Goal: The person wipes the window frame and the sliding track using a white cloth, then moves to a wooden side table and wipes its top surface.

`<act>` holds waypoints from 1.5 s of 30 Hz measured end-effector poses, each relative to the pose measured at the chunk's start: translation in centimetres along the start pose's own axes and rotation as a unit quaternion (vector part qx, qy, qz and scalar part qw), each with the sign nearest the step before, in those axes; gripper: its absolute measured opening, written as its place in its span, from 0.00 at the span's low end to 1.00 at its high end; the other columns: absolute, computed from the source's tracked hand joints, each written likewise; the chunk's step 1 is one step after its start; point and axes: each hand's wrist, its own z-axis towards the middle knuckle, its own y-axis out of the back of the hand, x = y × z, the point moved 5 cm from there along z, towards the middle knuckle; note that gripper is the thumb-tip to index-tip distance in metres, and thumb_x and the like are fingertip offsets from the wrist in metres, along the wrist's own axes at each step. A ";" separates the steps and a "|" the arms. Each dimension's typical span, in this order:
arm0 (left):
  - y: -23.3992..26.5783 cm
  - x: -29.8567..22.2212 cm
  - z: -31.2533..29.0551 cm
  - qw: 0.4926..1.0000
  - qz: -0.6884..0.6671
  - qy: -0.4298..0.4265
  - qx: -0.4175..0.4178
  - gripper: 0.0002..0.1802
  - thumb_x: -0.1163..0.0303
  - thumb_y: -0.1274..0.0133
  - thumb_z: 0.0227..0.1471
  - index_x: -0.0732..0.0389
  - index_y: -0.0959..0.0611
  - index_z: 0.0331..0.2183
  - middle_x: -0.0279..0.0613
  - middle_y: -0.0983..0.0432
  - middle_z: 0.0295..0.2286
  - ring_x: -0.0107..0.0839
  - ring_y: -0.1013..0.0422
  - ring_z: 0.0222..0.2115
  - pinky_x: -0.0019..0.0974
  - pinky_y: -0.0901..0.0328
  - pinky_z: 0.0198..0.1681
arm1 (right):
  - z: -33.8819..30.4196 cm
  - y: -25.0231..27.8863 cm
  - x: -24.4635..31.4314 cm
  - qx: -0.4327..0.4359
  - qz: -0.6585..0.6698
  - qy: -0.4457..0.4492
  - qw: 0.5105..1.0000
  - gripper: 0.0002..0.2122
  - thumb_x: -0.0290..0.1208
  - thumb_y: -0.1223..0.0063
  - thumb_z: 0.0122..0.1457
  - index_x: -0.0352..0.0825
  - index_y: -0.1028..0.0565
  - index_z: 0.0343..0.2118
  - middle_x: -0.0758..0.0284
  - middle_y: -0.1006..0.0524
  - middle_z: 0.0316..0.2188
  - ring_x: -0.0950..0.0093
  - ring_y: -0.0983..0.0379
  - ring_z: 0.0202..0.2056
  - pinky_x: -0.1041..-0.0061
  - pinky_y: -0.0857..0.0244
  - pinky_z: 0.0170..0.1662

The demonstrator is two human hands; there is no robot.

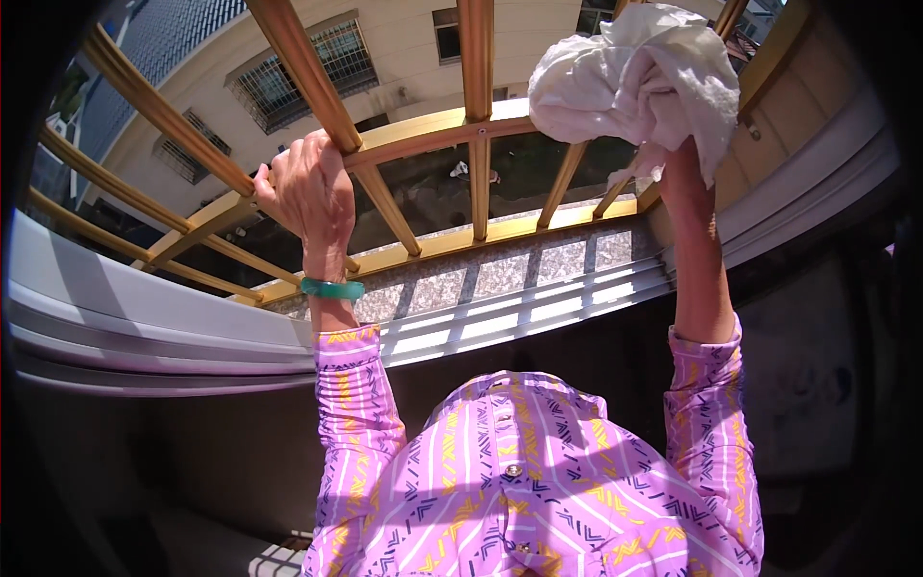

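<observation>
My left hand (312, 188) is closed around the golden metal window railing (413, 137), where an upright bar meets the crossbar. A green bangle (332, 288) circles that wrist. On the right, a crumpled white cloth (639, 82) covers most of my right hand (685, 168). It is bunched at the upper right of the railing, in front of the bars, and hangs down past the wrist. The fingers under it are hidden, but the cloth stays gathered up on that hand.
Below the railing runs a speckled stone sill (558, 264) striped with shadows. A white window frame (163, 322) curves along its near side. Beyond the bars stand a pale building with barred windows (303, 72) and a lower ground area far below.
</observation>
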 end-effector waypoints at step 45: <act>-0.5 0.1 0.5 0.998 0.046 -0.017 0.038 0.27 0.36 0.50 0.44 0.51 0.22 0.28 0.31 0.24 0.27 0.31 0.31 0.35 0.48 0.49 0.48 | -6.2 -11.4 -1.4 -0.021 -0.288 0.202 0.936 0.18 0.32 0.46 0.40 0.35 0.28 0.38 0.55 0.27 0.36 0.53 0.30 0.39 0.58 0.38 0.45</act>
